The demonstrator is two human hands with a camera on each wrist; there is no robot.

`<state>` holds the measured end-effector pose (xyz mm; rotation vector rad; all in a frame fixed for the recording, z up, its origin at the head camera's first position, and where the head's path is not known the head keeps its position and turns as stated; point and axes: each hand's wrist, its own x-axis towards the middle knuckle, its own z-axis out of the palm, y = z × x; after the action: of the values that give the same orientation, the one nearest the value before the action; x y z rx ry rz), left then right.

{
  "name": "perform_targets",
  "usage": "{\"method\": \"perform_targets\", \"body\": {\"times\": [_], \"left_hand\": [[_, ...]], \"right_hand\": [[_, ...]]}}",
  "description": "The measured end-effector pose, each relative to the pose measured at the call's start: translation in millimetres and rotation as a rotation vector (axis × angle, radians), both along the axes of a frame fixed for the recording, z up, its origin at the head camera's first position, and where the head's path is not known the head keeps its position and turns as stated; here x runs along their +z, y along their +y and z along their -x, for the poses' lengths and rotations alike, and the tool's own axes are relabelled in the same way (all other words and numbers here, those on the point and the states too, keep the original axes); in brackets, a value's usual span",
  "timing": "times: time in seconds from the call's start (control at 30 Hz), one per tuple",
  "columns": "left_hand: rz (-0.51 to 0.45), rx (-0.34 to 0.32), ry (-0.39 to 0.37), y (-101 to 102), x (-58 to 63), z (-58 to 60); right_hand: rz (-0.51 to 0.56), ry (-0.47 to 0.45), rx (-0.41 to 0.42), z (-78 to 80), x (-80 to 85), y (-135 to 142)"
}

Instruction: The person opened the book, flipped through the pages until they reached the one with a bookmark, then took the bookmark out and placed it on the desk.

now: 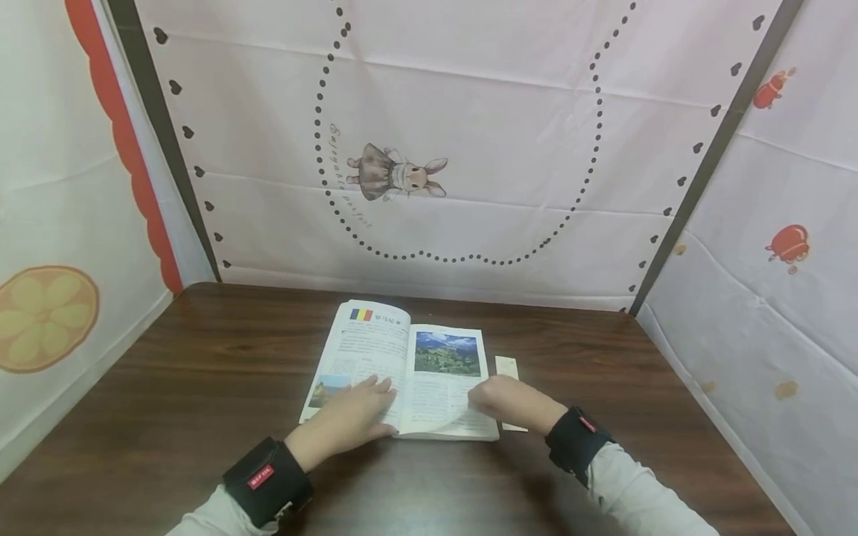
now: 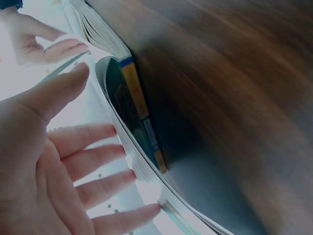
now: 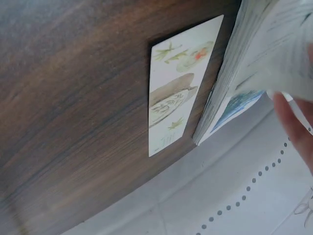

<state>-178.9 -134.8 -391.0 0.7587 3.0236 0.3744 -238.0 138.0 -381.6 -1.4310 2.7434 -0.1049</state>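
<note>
An open book with printed text and photos lies on the table. My left hand rests on the lower part of its left page, fingers spread and fairly straight; the left wrist view shows these fingers against the paper. At the right page's outer edge, my right hand pinches a page, which bends up from those beneath it. Part of the right fingers is cut off in the right wrist view. Just right of the book, partly behind the right hand, lies a pale bookmark with painted leaves.
The brown wooden table extends around the book on all sides. White printed cloth hangs behind the table's far edge, with more cloth at the left and right.
</note>
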Motion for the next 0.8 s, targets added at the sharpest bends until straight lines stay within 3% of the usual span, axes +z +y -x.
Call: {"method": "perform_targets", "body": {"times": [0.13, 0.4, 0.53, 0.7, 0.8], "left_hand": [[0.026, 0.031, 0.078, 9.0, 2.5, 4.4], [0.013, 0.052, 0.071, 22.7, 8.0, 5.0], [0.016, 0.108, 0.072, 35.9, 9.0, 5.3], [0.026, 0.183, 0.178, 46.1, 5.6, 4.4], [-0.038, 0.218, 0.225, 45.0, 4.7, 6.1]], "right_hand": [[0.056, 0.180, 0.021, 0.2, 3.8, -5.2], [0.142, 0.552, 0.159, -7.8, 19.2, -14.6], [0.246, 0.618, 0.165, -6.0, 26.5, -15.8], [0.456, 0.680, 0.173, -0.4, 29.8, -15.4], [0.561, 0.663, 0.131, 1.5, 27.9, -12.3]]}}
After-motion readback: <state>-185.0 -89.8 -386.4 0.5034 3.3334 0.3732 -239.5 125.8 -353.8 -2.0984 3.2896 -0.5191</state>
